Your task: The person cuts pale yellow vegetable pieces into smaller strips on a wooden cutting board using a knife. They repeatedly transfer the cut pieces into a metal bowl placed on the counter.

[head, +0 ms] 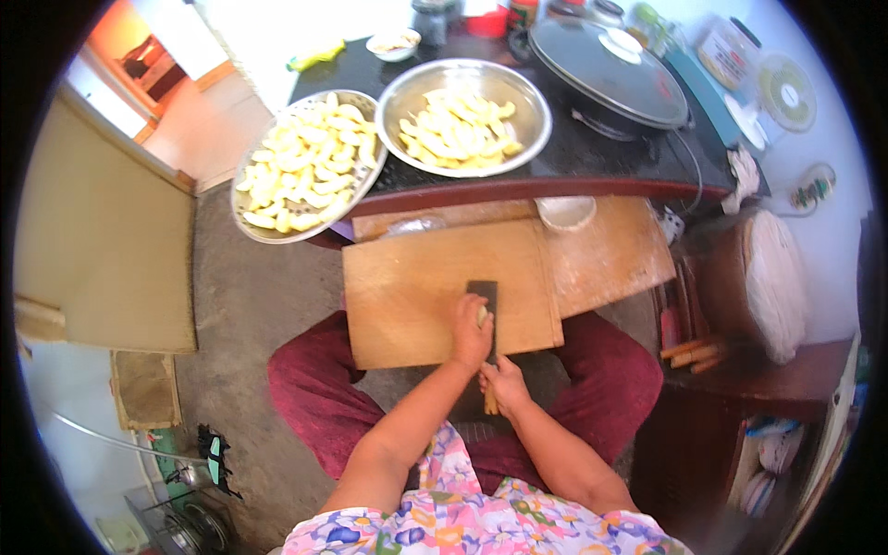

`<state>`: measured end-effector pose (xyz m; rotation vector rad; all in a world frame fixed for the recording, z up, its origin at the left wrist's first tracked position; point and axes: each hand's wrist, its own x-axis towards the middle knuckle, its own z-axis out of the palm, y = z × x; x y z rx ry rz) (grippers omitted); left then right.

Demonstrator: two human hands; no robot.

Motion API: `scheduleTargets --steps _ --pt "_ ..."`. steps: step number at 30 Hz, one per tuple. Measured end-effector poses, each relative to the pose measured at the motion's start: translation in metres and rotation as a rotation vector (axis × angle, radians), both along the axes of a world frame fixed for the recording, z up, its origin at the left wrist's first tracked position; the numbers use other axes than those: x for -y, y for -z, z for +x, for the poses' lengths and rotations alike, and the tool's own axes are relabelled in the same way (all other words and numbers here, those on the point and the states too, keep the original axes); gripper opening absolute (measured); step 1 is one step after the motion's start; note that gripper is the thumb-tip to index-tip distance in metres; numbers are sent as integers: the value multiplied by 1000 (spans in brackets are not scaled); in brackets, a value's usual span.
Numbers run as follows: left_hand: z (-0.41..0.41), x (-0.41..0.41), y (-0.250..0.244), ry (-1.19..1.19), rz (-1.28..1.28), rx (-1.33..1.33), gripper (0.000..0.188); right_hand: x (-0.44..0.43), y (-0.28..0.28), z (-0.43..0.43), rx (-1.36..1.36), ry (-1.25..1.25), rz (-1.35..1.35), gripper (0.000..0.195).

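Observation:
My right hand grips the wooden handle of a cleaver. Its dark blade lies over a wooden cutting board, pointing away from me. Just left of the blade, my left hand pinches a small pale yellow food piece against the board. My fingers cover most of that piece. Beyond the board, a perforated steel colander holds many curved, pale yellow food pieces. A steel basin to its right contains more of the same kind.
A dark countertop carries a lidded electric pan, a small bowl and several jars. Under its edge, a white bowl sits on a floury wooden board. At right are a cloth-covered round container and a fan.

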<state>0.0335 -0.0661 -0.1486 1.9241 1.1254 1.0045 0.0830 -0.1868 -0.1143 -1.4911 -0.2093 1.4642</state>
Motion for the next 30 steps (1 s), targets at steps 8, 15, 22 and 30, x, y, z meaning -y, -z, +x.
scheduleTargets --steps 8,15,22,30 --pt "18 -19 -197 160 286 153 35 -16 -127 12 116 123 322 7" --pt "54 -120 -315 158 796 342 28 -89 -248 36 464 196 683 9" --pt "9 -240 -293 -38 711 80 23 -63 -217 55 492 237 507 6" --pt "-115 -326 -237 -292 640 -526 32 22 -99 47 456 -22 311 6"
